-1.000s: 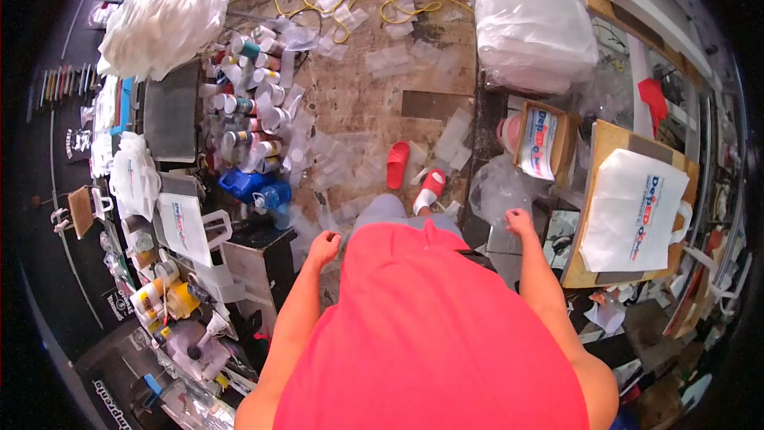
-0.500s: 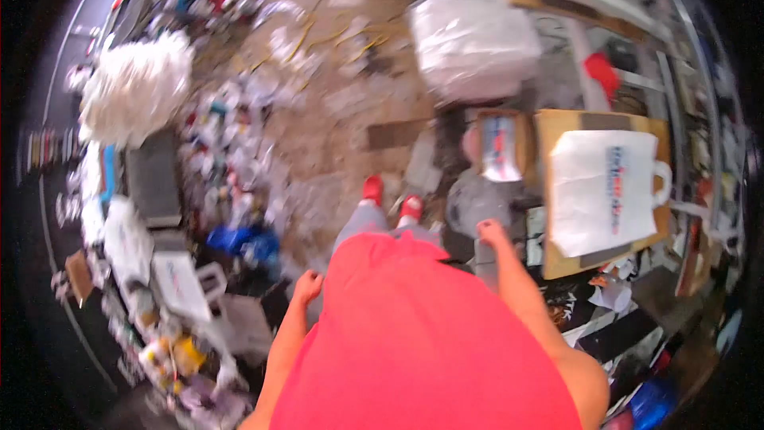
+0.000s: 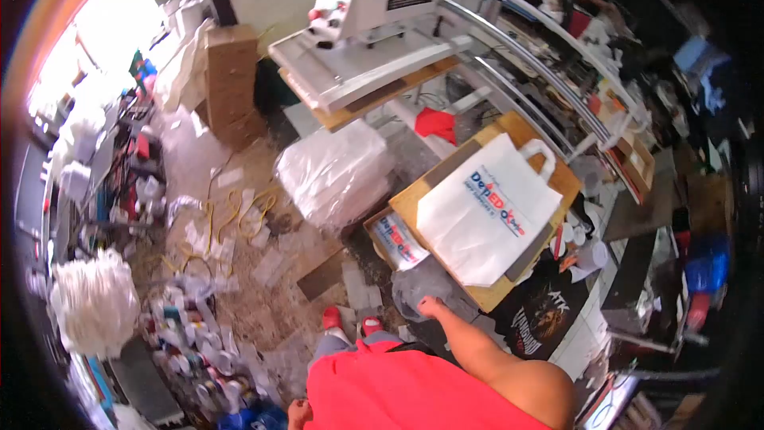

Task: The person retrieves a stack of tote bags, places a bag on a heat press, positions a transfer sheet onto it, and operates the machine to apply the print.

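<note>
My right hand [image 3: 430,306] hangs in front of me with its fingers curled and nothing visible in them. It is over a grey, clear-plastic-looking thing [image 3: 410,291]; I cannot tell whether they touch. Low at my left side, my left hand [image 3: 299,414] is partly cut off by my red shirt, its fingers curled in. Nearest the right hand, a white tote bag [image 3: 487,211] with blue and red print lies flat on a wooden board [image 3: 561,183]. A smaller board beside it holds another white printed piece [image 3: 398,240].
A large press machine [image 3: 374,72] stands ahead, with a plastic-wrapped white bundle [image 3: 334,171] below it. A stack of white bags [image 3: 94,302] sits at left, near scattered cups [image 3: 211,358]. Yellow cord [image 3: 239,219] and scraps litter the floor. A black printed shirt [image 3: 537,314] lies at right.
My view has turned right and tilted up, bringing in the whole press machine and a bright opening at upper left. My left hand has dropped toward the bottom edge. Both hands stay curled.
</note>
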Demonstrator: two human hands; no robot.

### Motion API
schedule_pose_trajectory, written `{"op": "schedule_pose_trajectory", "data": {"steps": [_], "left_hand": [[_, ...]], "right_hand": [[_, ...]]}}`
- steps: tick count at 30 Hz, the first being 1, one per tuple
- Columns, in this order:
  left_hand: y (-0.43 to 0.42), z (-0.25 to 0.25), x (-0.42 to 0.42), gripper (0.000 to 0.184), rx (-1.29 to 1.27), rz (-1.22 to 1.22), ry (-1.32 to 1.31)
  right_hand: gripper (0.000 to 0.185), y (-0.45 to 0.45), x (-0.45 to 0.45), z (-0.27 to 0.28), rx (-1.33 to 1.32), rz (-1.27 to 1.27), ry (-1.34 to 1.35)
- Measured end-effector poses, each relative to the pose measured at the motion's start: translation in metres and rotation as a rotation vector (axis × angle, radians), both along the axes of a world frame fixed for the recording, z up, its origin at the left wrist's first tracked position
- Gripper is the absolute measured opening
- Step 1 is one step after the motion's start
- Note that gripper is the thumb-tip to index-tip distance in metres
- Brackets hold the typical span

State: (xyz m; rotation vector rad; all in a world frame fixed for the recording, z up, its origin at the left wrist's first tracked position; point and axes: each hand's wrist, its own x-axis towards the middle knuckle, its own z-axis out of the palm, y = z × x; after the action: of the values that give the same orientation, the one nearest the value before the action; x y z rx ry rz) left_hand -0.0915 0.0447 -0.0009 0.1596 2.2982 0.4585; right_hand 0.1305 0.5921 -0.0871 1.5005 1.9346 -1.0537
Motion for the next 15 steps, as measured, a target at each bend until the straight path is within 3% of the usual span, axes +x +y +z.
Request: {"op": "schedule_pose_trajectory", "data": {"steps": [1,2,3,9,11,12,14,15], "left_hand": [[0.007,0.010,-0.013,0.053,-0.160,0.139,-0.266],[-0.047,-0.062,-0.040,0.040,-0.163,-0.036,-0.165],[-0.040,-0.063,-0.035,0.041,-0.117,0.052,-0.206],[-0.005,-0.048,-0.065,0.041,-0.073,0.002,-0.205],[0.002,-0.046,-0.074,0.041,-0.063,-0.019,-0.206],[0.004,-0.046,-0.077,0.041,-0.058,-0.027,-0.206],[0.011,-0.047,-0.083,0.041,-0.045,-0.041,-0.205],[0.011,-0.048,-0.085,0.041,-0.041,-0.046,-0.203]], "right_hand": [[0.032,-0.002,-0.001,0.006,-0.052,-0.020,-0.002],[0.032,-0.009,0.001,-0.007,0.044,-0.023,0.019],[0.032,-0.013,0.003,-0.009,0.047,-0.051,0.026],[0.030,-0.020,0.019,-0.037,-0.007,-0.033,-0.001],[0.029,-0.024,0.030,-0.054,0.087,0.273,-0.051],[0.029,-0.025,0.028,-0.036,0.093,0.266,-0.050],[0.032,-0.026,0.026,0.007,-0.013,-0.089,0.031],[0.032,-0.025,0.026,0.009,-0.007,-0.092,0.033]]}}
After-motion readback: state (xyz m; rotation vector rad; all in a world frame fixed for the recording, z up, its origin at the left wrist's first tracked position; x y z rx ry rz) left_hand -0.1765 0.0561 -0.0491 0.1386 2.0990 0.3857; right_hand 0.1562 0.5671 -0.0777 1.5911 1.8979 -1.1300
